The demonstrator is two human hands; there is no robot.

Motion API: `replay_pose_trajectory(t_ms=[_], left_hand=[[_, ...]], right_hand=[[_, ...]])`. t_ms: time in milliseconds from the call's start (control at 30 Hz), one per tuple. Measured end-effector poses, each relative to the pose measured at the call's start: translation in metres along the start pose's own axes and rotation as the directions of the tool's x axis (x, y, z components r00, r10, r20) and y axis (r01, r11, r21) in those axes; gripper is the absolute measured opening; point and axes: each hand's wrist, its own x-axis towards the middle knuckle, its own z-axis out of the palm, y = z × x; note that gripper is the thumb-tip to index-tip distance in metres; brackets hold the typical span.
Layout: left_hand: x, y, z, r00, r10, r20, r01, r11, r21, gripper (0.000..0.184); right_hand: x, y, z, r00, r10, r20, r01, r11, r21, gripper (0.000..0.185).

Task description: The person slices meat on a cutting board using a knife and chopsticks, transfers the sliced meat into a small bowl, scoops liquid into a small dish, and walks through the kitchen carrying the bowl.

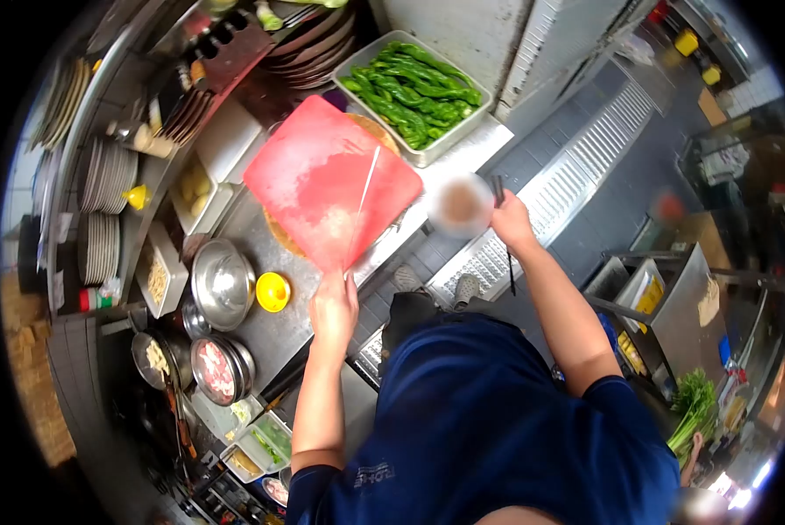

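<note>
My left hand (332,308) is closed around the gathered corner of a red plastic bag (322,188). The bag spreads flat over a round wooden chopping board (285,234), whose edge shows beneath it. A thin white streak runs across the red surface. Over the floor beside the counter, my right hand (513,223) grips the edge of a pale round bowl (459,206) with something brown inside; motion blurs it. Dark thin sticks (498,190) show at the same hand, but their kind is unclear. Past the bag stands a metal tray of green peppers (419,92).
Metal bowls (224,284) and a yellow cup (273,291) stand on the steel counter (274,341). A bowl of raw meat pieces (216,371) sits near a pan (150,359). Stacked plates (108,175) fill the shelf. A floor grating (576,175) runs along the aisle.
</note>
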Motion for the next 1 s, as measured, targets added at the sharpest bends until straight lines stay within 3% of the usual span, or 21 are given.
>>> replay_pose_trajectory(t_ms=[100, 200, 300, 333, 533, 633, 733, 833, 900, 1000], left_hand=[[0.027, -0.006, -0.022, 0.982, -0.064, -0.179, 0.074, 0.996, 0.052, 0.040], [0.058, -0.052, 0.005, 0.984, -0.030, -0.176, 0.069, 0.974, 0.218, 0.050], [0.097, -0.083, 0.035, 0.985, -0.094, -0.144, 0.133, 0.947, 0.293, 0.051], [0.105, -0.088, 0.041, 0.985, -0.091, -0.145, 0.132, 0.943, 0.306, 0.051], [0.126, -0.103, 0.048, 0.990, -0.062, -0.123, 0.098, 0.946, 0.308, 0.046], [0.110, -0.092, 0.020, 0.964, -0.016, -0.266, 0.042, 0.995, 0.093, 0.043], [0.097, -0.087, 0.017, 0.905, -0.007, -0.425, -0.163, 0.918, -0.362, 0.039], [0.086, -0.076, -0.001, 0.953, -0.284, -0.109, 0.092, 0.611, -0.786, 0.035], [0.082, -0.080, 0.000, 0.940, -0.341, -0.016, 0.147, 0.449, -0.881, 0.032], [0.061, -0.095, -0.001, 0.883, -0.462, 0.089, 0.221, 0.240, -0.945, 0.027]], right_hand=[[-0.010, -0.016, -0.005, 0.999, 0.006, 0.037, -0.008, 0.999, 0.035, 0.041], [-0.016, -0.032, -0.003, 0.999, -0.013, 0.034, 0.010, 0.996, 0.086, 0.034], [-0.020, -0.056, 0.007, 0.999, 0.008, 0.046, -0.011, 0.998, 0.063, 0.015], [-0.026, -0.070, 0.013, 0.999, -0.015, 0.042, 0.009, 0.991, 0.132, 0.012], [-0.013, -0.100, 0.060, 0.996, -0.025, 0.083, 0.015, 0.993, 0.117, 0.012], [-0.006, -0.110, 0.091, 0.993, -0.022, 0.120, 0.011, 0.996, 0.092, 0.013], [-0.016, -0.146, 0.118, 0.980, -0.044, 0.192, 0.030, 0.997, 0.076, 0.013], [-0.021, -0.158, 0.151, 0.941, -0.125, 0.316, 0.108, 0.992, 0.070, 0.014], [-0.026, -0.167, 0.169, 0.907, -0.095, 0.409, 0.097, 0.995, 0.017, 0.024], [-0.039, -0.183, 0.189, 0.856, -0.162, 0.490, 0.270, 0.950, -0.157, 0.024]])
